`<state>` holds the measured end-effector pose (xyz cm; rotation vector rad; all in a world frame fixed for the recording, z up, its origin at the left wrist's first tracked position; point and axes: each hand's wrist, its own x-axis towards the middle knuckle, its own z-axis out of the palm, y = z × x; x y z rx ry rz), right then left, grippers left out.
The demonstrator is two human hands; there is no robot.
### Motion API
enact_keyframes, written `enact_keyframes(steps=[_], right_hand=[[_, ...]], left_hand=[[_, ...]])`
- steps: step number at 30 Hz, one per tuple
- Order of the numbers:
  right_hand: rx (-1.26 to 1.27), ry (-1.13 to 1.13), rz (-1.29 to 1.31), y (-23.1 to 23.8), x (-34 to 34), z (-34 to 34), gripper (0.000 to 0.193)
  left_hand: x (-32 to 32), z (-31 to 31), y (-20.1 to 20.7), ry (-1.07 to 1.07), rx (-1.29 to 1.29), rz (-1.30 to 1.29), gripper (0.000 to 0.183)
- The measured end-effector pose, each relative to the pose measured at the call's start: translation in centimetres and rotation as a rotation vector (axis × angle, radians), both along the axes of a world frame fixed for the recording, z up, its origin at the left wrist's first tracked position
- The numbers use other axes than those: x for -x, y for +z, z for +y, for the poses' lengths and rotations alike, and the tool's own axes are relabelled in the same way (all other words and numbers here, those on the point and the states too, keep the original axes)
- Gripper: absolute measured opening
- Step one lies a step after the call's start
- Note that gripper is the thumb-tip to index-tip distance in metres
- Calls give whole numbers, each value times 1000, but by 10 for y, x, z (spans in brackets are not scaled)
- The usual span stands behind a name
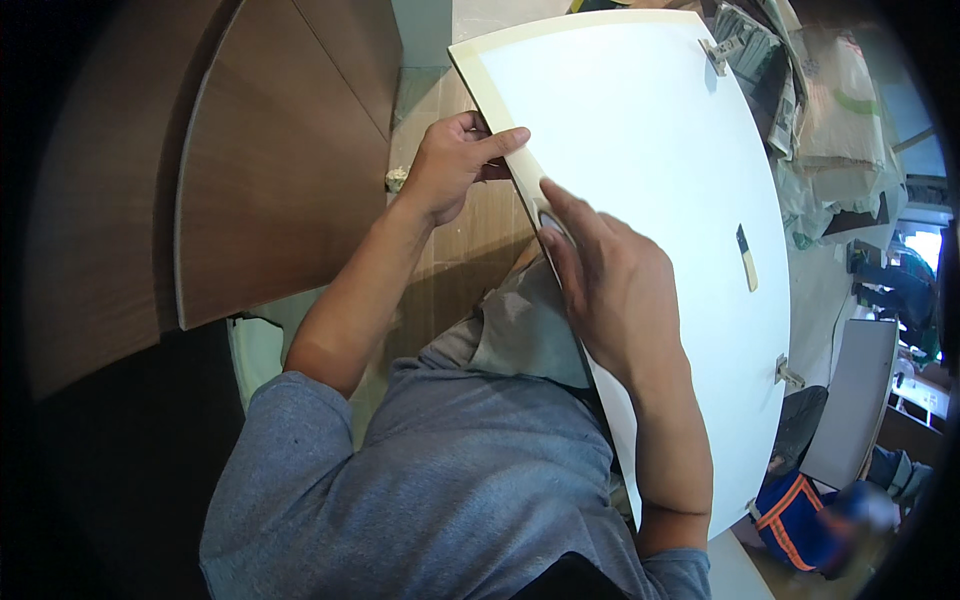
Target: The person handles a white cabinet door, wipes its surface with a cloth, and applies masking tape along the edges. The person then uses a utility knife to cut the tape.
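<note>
A white cabinet door panel (650,150) lies slanted in front of me and to my right. Cream masking tape (590,27) runs along its far edge and down its left edge. My left hand (447,165) grips that left edge, thumb pressed on the tape, fingers curled beneath. Closer to me, my right hand (628,280) closes round a roll of masking tape (548,224) at the same edge; most of the roll is hidden. On the panel lies a small tool (747,258) with a dark, blade-like end and a pale handle.
Metal hinges (718,55) stick out from the panel's right edge. Brown wooden doors (290,170) stand close on my left. Plastic-wrapped stacks (830,100) fill the far right. Below them, a person in a blue garment with orange stripes (795,520) is near a grey board (850,400).
</note>
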<state>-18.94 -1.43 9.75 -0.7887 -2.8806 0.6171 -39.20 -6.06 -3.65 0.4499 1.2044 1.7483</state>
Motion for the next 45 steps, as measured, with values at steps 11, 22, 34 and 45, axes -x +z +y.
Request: enact_keyframes(steps=[11,22,34,45], right_hand=[[124,-124,-319,24,-67,-33,50],[57,6,-561,22,-49,-24,46],[11,78,-565,14,-44,-23,44],[-23,84,-612,14,-41,-25,44]], left_hand=[[0,0,-1,4,23,56,40],[-1,4,-8,15,26,56,38],[3,4,-16,-5,-6,70,37],[2,3,-14,-2,-2,81,37]])
